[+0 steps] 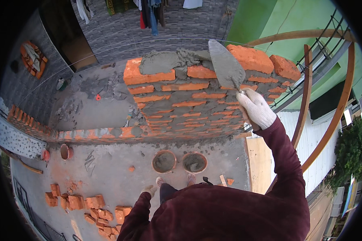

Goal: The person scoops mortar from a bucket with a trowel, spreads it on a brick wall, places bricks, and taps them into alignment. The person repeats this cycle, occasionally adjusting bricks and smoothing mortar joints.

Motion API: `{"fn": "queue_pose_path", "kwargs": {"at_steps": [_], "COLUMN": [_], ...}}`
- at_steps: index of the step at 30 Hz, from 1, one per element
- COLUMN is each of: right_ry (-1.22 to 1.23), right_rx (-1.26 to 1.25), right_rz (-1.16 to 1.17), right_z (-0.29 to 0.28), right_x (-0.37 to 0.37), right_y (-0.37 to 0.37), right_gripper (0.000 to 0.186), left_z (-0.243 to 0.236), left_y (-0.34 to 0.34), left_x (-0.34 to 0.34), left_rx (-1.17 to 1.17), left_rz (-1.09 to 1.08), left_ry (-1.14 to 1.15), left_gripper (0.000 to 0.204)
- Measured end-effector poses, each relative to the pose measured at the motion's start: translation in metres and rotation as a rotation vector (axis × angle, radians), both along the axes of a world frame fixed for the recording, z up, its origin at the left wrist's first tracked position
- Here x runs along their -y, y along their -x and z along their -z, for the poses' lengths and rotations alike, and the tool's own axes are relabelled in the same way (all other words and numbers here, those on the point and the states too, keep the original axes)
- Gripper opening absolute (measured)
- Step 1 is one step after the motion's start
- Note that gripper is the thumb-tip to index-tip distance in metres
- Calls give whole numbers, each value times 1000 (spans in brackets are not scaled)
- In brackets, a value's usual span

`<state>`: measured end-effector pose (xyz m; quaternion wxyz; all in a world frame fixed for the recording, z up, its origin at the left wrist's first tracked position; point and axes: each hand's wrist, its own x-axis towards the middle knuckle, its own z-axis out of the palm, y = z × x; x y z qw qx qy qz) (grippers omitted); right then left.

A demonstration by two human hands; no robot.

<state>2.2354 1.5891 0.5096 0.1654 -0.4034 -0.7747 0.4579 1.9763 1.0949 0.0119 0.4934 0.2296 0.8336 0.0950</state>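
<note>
My right hand (pixel 256 107), in a white glove, is closed round the handle of a pointed trowel (pixel 226 66). The blade lies over the top of a brick wall (pixel 177 104), beside a large orange brick (pixel 250 58) on its top course. Grey mortar (pixel 161 62) is spread on the wall's top to the left of the blade. Down at my left side hangs my gloved left hand (pixel 149 190), away from the wall; its fingers are too small to read. Two buckets of mortar, a left one (pixel 164 161) and a right one (pixel 194 162), stand by my feet.
A string line (pixel 149 41) runs above the wall. Piled bricks (pixel 96 209) lie on the floor at lower left. Another bucket (pixel 66 152) stands near the low brick wall (pixel 92 133). Curved wooden pieces (pixel 305 96) and steel bars (pixel 330 30) rise at the right.
</note>
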Motion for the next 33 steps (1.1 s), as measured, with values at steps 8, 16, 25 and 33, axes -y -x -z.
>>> {"fn": "queue_pose_path", "kwargs": {"at_steps": [8, 16, 25, 33], "right_ry": [500, 483, 505, 460], "right_rx": [-301, -481, -620, -284], "right_rz": [25, 471, 483, 361], "right_z": [60, 64, 95, 101], "right_x": [39, 102, 157, 190], "right_y": [46, 96, 222, 249], "right_gripper": [49, 50, 50, 44], "left_z": [-7, 42, 81, 161], "left_y": [89, 205, 361, 336], "left_x": [-38, -82, -140, -126], "left_rx": [52, 65, -93, -26], "left_rz": [177, 577, 1220, 1021], "left_ry": [-95, -13, -5, 73], "left_gripper": [73, 66, 38, 42]}}
